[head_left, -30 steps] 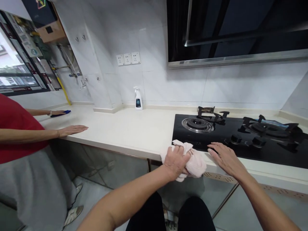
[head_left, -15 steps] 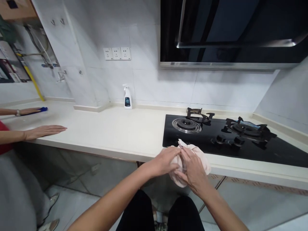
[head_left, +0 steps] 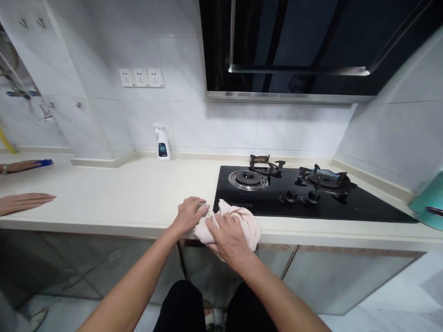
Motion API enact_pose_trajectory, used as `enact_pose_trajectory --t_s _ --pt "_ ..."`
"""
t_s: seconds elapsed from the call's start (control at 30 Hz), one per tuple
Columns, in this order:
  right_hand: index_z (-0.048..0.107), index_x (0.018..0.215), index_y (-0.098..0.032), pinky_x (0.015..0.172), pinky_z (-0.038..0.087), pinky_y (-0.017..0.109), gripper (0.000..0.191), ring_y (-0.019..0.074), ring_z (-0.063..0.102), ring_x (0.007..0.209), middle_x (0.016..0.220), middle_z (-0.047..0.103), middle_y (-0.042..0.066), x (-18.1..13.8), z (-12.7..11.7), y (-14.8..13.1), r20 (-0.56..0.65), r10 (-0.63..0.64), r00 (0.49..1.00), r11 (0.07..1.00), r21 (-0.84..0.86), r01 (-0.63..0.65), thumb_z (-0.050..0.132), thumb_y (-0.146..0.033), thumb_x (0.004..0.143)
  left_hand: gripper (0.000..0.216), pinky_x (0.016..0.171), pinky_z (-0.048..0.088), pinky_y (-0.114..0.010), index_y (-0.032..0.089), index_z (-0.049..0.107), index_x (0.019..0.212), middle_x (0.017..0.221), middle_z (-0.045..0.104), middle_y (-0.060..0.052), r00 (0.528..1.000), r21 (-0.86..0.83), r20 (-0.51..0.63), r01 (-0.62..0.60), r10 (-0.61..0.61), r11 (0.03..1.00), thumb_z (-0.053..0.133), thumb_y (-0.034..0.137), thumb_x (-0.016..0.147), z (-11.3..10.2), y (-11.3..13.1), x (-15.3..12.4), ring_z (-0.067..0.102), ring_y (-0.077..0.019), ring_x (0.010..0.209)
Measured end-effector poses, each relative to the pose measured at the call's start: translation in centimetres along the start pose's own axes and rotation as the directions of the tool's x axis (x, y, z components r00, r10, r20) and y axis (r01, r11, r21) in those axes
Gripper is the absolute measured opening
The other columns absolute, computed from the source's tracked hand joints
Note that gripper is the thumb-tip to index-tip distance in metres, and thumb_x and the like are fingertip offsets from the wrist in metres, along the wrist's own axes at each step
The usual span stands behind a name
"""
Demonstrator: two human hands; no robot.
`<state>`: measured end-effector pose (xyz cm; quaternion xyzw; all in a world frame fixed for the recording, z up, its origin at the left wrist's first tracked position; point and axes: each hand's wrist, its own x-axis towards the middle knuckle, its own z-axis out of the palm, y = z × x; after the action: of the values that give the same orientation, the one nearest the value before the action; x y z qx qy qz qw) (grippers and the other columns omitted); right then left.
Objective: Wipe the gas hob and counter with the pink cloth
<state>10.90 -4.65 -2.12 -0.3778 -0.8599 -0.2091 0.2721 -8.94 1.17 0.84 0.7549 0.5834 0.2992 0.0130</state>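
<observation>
A crumpled pale pink cloth (head_left: pixel 252 227) lies bunched at the front edge of the counter, by the near left corner of the black gas hob (head_left: pixel 263 206). My right hand (head_left: pixel 231 237) is closed over the cloth from above, its fingers sunk in the folds. At the cloth's left end, my left hand (head_left: pixel 189 215) has its fingers and thumb curled on the fabric. Part of the cloth's underside hangs over the counter edge, partly hidden by my right hand.
A white spray bottle (head_left: pixel 162 144) stands against the wall. One burner's pan support (head_left: pixel 265 165) sits off its ring at the back. At far left, another person's hand (head_left: pixel 26 203) rests on the counter (head_left: pixel 114 198); their other hand holds a blue cloth (head_left: pixel 44 163).
My view has turned to the right. My hands have brought the cloth from in front of the hob to the counter edge at its left corner, and they have moved slightly apart.
</observation>
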Motion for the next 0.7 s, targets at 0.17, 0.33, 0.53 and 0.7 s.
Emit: enact_pose_trajectory --t_s 0.17,0.33,0.53,0.7 --pt "0.060 0.134 -0.019 0.095 0.038 0.049 0.046 0.0337 0.054 0.115 0.126 0.065 0.015 -6.0 -0.2 6.0 -0.245 -0.034 0.969 0.999 0.001 0.036 0.061 -0.046 0.096 0.041 0.106 0.042 -0.051 0.025 0.074 0.113 0.125 0.072 -0.008 0.998 0.060 0.054 0.039 -0.043 0.997 0.048 0.052 0.096 -0.6 0.3 0.0 0.058 -0.0325 0.125" --pt "0.063 0.132 -0.022 0.099 0.037 0.049 0.048 0.0344 0.054 0.116 0.122 0.066 0.015 -13.6 -2.1 14.6 -0.255 0.041 0.966 0.994 -0.089 -0.066 0.061 -0.051 0.094 0.045 0.105 0.042 -0.050 0.025 0.075 0.111 0.126 0.071 -0.009 0.997 0.122 0.070 0.008 -0.016 0.992 0.047 0.056 0.094 -0.6 0.8 0.0 0.057 -0.0325 0.125" --pt "0.066 0.123 -0.021 0.099 0.039 0.052 0.054 0.0375 0.053 0.117 0.122 0.064 0.016 -21.5 -5.5 24.9 -0.120 0.303 0.945 0.916 -0.239 -0.324 0.052 -0.060 0.089 0.050 0.106 0.041 -0.048 0.026 0.074 0.110 0.128 0.070 -0.009 0.997 0.135 0.079 0.003 -0.014 0.991 0.042 0.060 0.093 -0.7 1.0 0.1 0.058 -0.0321 0.125" --pt "0.065 0.119 -0.015 0.098 0.039 0.053 0.060 0.0367 0.056 0.107 0.113 0.064 0.018 -26.7 -8.6 31.7 -0.166 0.450 0.877 0.818 -0.317 -0.480 0.040 -0.061 0.089 0.052 0.105 0.042 -0.048 0.026 0.075 0.109 0.127 0.070 -0.009 0.998 0.159 0.064 0.009 -0.020 0.987 0.041 0.061 0.091 -0.6 1.2 0.3 0.058 -0.0338 0.122"
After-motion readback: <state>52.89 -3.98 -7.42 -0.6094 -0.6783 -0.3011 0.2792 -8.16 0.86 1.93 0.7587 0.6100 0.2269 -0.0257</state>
